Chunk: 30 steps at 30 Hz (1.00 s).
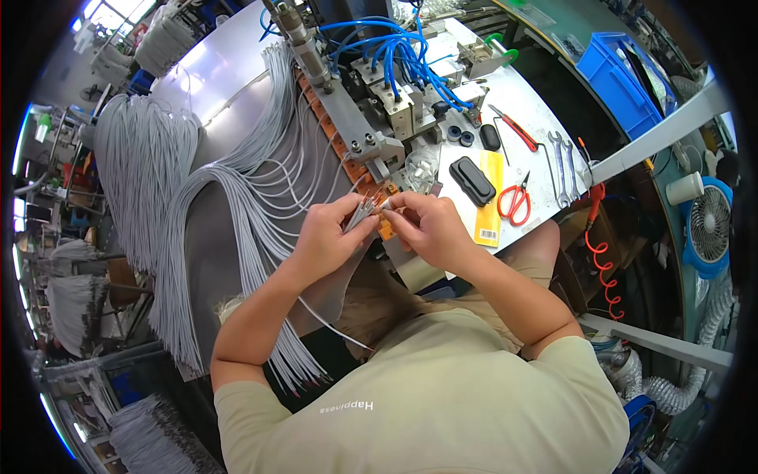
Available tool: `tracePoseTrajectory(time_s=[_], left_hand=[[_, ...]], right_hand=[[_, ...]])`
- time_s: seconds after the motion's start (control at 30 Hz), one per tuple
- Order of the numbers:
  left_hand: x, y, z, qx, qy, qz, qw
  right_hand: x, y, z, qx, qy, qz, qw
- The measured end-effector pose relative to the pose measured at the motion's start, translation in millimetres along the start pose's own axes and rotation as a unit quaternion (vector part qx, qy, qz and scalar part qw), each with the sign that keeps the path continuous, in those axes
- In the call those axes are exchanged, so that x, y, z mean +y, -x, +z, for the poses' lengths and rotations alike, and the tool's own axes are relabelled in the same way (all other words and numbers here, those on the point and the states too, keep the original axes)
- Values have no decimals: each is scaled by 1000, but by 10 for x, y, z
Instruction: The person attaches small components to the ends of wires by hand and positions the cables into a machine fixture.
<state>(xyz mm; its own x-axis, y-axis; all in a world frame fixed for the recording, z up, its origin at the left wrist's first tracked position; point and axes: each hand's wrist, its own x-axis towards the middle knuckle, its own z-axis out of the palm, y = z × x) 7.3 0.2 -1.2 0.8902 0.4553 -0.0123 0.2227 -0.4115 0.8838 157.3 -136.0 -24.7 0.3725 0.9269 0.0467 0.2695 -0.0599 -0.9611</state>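
Note:
My left hand [328,237] is closed round a small bundle of grey cables [363,213], whose stripped ends show reddish-brown wires at the tips. Close against it, my right hand [434,229] pinches thumb and fingers together at those wire ends. A small pale piece shows at its fingertips, too small to name. Both hands are over the near end of an orange-brown block rail [335,141] on the machine. Just beyond them stands a clear container of small white parts [422,167].
Long grey cables [205,182] hang over the table's left side. A machine with blue air hoses [403,55] stands ahead. Red scissors [515,202], a black case [472,182], a yellow card [489,221] and wrenches [562,170] lie right. A blue crate [616,87] and fan [708,225] are farther right.

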Motion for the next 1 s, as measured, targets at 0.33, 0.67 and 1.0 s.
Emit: tracePoseTrajectory(time_s=[0.33,0.67,1.0], left_hand=[[-36,-8,9,-51,84,-17,995],[22,23,18,69,-98,153,981],[-82,19,-20,-16,-145,147,978]], right_hand=[[176,-148,-99,-43,52,-199,978],[345,-235,-9,88,108,-226,964],[653,-338,-33,58,-113,28,992]])
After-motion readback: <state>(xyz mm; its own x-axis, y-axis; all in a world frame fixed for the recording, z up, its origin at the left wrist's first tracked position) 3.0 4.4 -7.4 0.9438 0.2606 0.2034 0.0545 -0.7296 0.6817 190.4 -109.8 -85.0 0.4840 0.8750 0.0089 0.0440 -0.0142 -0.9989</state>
